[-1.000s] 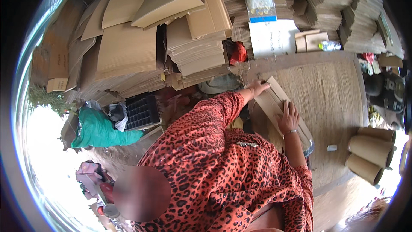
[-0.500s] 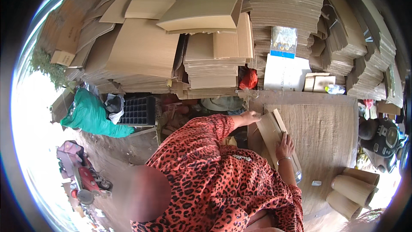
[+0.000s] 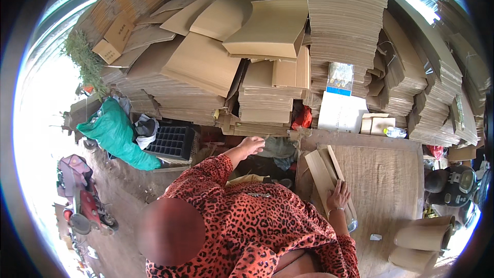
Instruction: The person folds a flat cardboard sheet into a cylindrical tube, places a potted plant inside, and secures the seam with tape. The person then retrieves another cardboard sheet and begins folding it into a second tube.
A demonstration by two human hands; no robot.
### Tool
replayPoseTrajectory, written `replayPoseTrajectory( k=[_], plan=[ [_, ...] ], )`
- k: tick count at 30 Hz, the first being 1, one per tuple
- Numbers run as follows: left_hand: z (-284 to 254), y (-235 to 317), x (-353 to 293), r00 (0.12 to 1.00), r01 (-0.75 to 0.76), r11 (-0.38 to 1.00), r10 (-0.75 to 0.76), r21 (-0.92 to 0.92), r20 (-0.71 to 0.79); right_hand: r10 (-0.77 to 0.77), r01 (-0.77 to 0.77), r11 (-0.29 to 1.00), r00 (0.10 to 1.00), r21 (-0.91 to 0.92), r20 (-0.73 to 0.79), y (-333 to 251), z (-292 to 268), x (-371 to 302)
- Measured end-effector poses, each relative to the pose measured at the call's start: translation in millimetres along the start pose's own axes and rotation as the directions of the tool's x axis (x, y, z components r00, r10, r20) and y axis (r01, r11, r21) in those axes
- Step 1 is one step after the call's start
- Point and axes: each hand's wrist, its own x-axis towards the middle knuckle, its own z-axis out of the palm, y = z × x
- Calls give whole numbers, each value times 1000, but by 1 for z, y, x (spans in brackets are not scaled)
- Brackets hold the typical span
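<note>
On the wooden table [image 3: 383, 185] lies a long, narrow folded cardboard piece [image 3: 320, 171], slanting, with a raised strip along its right side. My right hand [image 3: 338, 195] holds it near its middle, fingers bent over the raised strip. A small clear, bluish thing [image 3: 352, 225] shows beside my right wrist; its kind is hard to make out. Away from the table's left edge, my left hand [image 3: 252, 146] hangs in the air with its fingers closed. Whatever may be in those fingers is too small to name.
Tall stacks of flat cardboard [image 3: 345, 15] line the far side. Cardboard tubes [image 3: 419, 237] and a small white item [image 3: 376, 237] sit on the table's near right. At left are a green sack [image 3: 116, 134] and a black cell tray [image 3: 172, 141]. A scooter [image 3: 455, 185] stands right.
My left hand has left the upper end of the cardboard piece and swung out to the left. My right hand stays on the cardboard. The whole view has shifted, showing more of the far stacks.
</note>
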Motion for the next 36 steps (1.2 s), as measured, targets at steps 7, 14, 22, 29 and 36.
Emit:
replayPoseTrajectory(
  k=[7, 14, 22, 29, 36],
  plan=[
    [0, 77, 22, 983, -182, 958, 172, -222, -65, 121, -118, 992, 990, -40, 74, 14, -12, -10],
    [-7, 168, 65, 910, -410, 718, 367, -562, -194, 272, -279, 953, 960, -120, -73, 61, 7, -42],
    [-67, 221, 109, 910, -415, 387, 178, -823, -375, 212, -212, 974, 977, -84, -14, 6, -12, 8],
    [-78, 292, 119, 925, -380, 198, 73, -904, -373, 130, -127, 990, 990, -64, 45, -41, -38, 58],
    [-93, 266, 120, 910, -389, 208, 237, -897, -339, 44, -43, 999, 997, -13, 70, -58, -48, 80]
  ],
)
